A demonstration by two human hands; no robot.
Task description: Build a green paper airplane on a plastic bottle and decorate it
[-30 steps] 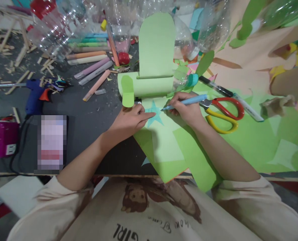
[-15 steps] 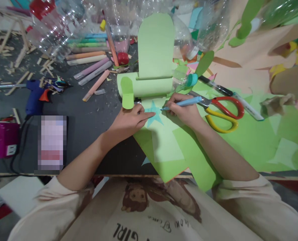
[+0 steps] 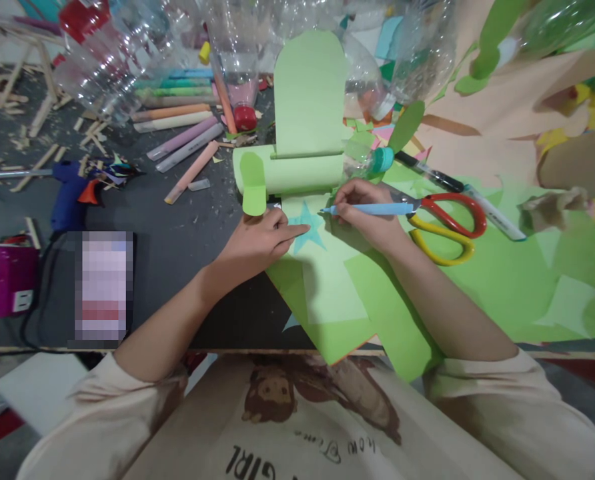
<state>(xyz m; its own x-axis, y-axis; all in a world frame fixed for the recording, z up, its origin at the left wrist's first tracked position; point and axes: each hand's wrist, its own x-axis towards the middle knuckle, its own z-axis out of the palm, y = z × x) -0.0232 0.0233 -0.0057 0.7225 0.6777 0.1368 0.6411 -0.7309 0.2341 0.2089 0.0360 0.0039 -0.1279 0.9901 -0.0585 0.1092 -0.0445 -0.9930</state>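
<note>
A light-blue star [image 3: 308, 223] lies over a pale green paper strip [image 3: 327, 287]. My left hand [image 3: 260, 240] rests beside it, its index finger stretched out with the tip on the star and the other fingers partly bent. In my right hand [image 3: 365, 210] is a light-blue marker [image 3: 385, 209], pinched near its tip, which points left close to the star's right point. I cannot tell whether the tip touches the paper. Just beyond both hands lies a pale green paper roll [image 3: 302, 175] with a tall rounded flap [image 3: 310, 93] and a small green paper tab [image 3: 253, 180].
Scissors [image 3: 447, 223] with red and yellow handles lie right of my right hand on green paper [image 3: 517, 287]. Markers [image 3: 187, 143], clear plastic bottles [image 3: 122, 60] and wood sticks [image 3: 40, 110] spread across the back. A blue glue gun [image 3: 70, 193] and a phone [image 3: 105, 287] are at left.
The marker in my right hand has tilted flatter, its back end lower and farther right, and its tip has risen slightly away from me. My left hand stays nearly still.
</note>
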